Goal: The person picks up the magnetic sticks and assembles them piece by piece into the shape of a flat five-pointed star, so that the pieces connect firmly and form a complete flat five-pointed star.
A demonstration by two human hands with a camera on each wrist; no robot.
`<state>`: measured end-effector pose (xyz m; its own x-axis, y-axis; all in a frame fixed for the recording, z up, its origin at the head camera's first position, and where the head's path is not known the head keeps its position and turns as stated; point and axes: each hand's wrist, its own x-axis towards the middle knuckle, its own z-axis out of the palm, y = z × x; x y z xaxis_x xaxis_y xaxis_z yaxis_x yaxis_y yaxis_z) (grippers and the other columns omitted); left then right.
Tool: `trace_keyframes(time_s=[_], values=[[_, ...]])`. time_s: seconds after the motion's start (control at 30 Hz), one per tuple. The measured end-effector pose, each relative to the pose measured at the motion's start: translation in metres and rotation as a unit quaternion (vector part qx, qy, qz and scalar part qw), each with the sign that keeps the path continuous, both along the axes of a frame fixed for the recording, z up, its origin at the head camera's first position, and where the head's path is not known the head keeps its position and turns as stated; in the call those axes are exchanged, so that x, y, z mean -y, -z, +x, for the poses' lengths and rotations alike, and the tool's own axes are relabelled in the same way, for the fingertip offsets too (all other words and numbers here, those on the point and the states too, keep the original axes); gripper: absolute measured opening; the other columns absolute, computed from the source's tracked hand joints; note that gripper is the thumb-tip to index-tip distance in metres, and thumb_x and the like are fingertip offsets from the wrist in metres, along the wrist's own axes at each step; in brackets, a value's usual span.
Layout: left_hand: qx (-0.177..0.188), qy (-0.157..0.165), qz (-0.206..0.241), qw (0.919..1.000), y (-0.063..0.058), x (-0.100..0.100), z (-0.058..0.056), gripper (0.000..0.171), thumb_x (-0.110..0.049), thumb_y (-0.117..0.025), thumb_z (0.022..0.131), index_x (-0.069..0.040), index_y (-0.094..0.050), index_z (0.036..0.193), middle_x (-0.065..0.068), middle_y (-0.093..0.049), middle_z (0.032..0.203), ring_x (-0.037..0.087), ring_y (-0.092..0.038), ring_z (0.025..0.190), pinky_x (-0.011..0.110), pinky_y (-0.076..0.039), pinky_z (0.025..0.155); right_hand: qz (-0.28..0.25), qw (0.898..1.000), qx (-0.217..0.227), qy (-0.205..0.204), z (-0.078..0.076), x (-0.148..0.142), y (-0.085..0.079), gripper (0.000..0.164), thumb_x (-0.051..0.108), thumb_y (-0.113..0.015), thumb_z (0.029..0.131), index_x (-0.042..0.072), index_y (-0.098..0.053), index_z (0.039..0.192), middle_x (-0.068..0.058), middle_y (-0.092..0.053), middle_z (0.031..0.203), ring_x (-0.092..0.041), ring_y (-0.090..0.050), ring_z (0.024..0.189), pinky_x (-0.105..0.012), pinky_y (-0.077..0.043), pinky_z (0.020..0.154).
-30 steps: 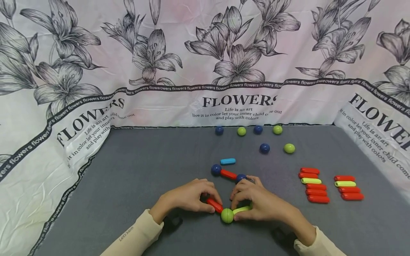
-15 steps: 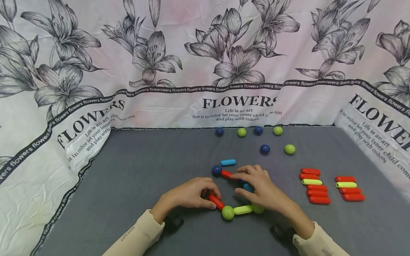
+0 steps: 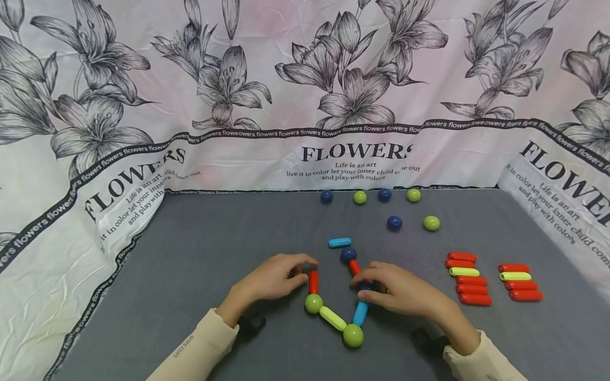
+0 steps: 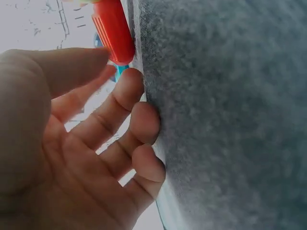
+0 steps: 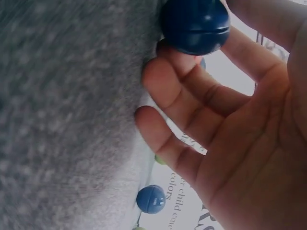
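A jointed chain of sticks and balls lies on the table. It runs from a red stick point(image 3: 313, 282) through a green ball point(image 3: 313, 304), a yellow-green stick point(image 3: 332, 318) and a second green ball point(image 3: 353, 335). From there a light blue stick point(image 3: 360, 313) leads to a dark blue ball point(image 5: 195, 26), then a second red stick point(image 3: 355, 267) and another dark blue ball point(image 3: 348, 255). My right hand point(image 3: 402, 290) holds the first dark blue ball between thumb and fingers, partly hiding it. My left hand point(image 3: 274, 276) is loosely bent beside the first red stick's free end, its thumb nearest.
Just behind the chain lies a loose light blue stick point(image 3: 339, 242). Loose blue balls point(image 3: 394, 223) and green balls point(image 3: 431, 223) sit toward the back. Two rows of red sticks point(image 3: 474, 300), each with one yellow-green stick point(image 3: 514, 276), lie at right. A flowered cloth point(image 3: 238, 159) hangs behind.
The chain has turned, its front green ball shifting and the first red stick swinging upright in view. My left hand has let go of that stick; my right has moved onto the dark blue ball.
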<state>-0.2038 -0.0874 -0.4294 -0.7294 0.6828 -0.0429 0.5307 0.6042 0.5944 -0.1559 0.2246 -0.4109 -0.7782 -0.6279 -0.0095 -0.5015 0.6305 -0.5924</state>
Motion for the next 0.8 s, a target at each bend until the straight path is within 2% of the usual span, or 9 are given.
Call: trace_keyframes(time_s=[0.07,0.17,0.27,0.37,0.47,0.6,0.7,0.8], values=[[0.013,-0.034,-0.012,0.9993,-0.003,-0.001,0.003,0.024,-0.036,-0.059,0.103,-0.02,-0.068,0.119,-0.007,-0.058,0.076,0.007,-0.049,0.061,0.024,-0.041,0.059,-0.005,1.0,-0.004,0.003,-0.001,0.0,0.001,0.032,0.04,-0.065,0.099,0.02,-0.071,0.123,0.011,-0.058,0.093,0.001,-0.046,0.073,-0.021,-0.044,0.064],[0.025,-0.063,-0.051,0.9964,-0.009,-0.006,0.012,0.04,-0.058,-0.054,0.1,-0.022,-0.065,0.089,-0.01,-0.053,0.066,0.006,-0.047,0.056,0.025,-0.038,0.054,-0.015,1.0,-0.016,0.007,-0.001,0.0,0.003,0.033,0.038,-0.065,0.1,0.018,-0.069,0.125,0.011,-0.054,0.089,0.001,-0.046,0.072,-0.021,-0.043,0.064],[0.006,-0.075,-0.096,0.9926,-0.012,-0.016,0.024,0.056,-0.073,-0.053,0.092,-0.024,-0.054,0.065,-0.011,-0.043,0.055,0.007,-0.04,0.051,0.026,-0.031,0.05,-0.022,0.999,-0.024,0.008,-0.002,0.0,0.004,0.033,0.037,-0.064,0.1,0.018,-0.069,0.126,0.01,-0.052,0.088,0.0,-0.046,0.072,-0.021,-0.043,0.063],[-0.024,-0.1,-0.11,0.9887,-0.013,-0.026,0.034,0.06,-0.071,-0.058,0.088,-0.024,-0.044,0.055,-0.011,-0.034,0.051,0.008,-0.033,0.048,0.027,-0.027,0.05,-0.026,0.999,-0.026,0.006,-0.003,0.0,0.005,0.033,0.038,-0.065,0.1,0.018,-0.069,0.125,0.011,-0.053,0.088,0.0,-0.046,0.071,-0.021,-0.043,0.063],[-0.03,-0.126,-0.095,0.987,-0.013,-0.028,0.036,0.054,-0.06,-0.066,0.086,-0.023,-0.044,0.055,-0.01,-0.034,0.052,0.009,-0.032,0.048,0.027,-0.026,0.05,-0.036,0.999,-0.001,-0.01,-0.003,0.001,0.005,0.031,0.038,-0.066,0.099,0.017,-0.07,0.121,0.012,-0.057,0.085,0.001,-0.049,0.069,-0.021,-0.044,0.061],[-0.018,-0.151,-0.076,0.9854,-0.015,-0.016,0.027,0.036,-0.047,-0.07,0.087,-0.021,-0.055,0.067,-0.008,-0.044,0.058,0.011,-0.039,0.052,0.027,-0.029,0.049,-0.054,0.994,0.083,-0.056,0.001,0.009,0.004,0.033,0.039,-0.067,0.098,0.017,-0.071,0.122,0.013,-0.063,0.082,0.002,-0.054,0.065,-0.02,-0.048,0.059],[-0.024,-0.168,-0.074,0.9826,-0.015,-0.007,0.018,0.022,-0.04,-0.071,0.089,-0.019,-0.066,0.083,-0.006,-0.056,0.07,0.013,-0.048,0.059,0.029,-0.036,0.052,-0.069,0.98,0.157,-0.097,0.008,0.02,0.003,0.04,0.039,-0.067,0.098,0.016,-0.067,0.131,0.013,-0.066,0.084,0.003,-0.056,0.065,-0.019,-0.049,0.058],[-0.034,-0.172,-0.075,0.9817,-0.013,-0.001,0.011,0.021,-0.037,-0.071,0.09,-0.019,-0.072,0.101,-0.004,-0.067,0.088,0.013,-0.055,0.07,0.032,-0.044,0.06,-0.087,0.963,0.221,-0.129,0.013,0.028,0.002,0.047,0.036,-0.067,0.099,0.018,-0.06,0.142,0.012,-0.066,0.085,0.004,-0.055,0.064,-0.018,-0.048,0.057]])
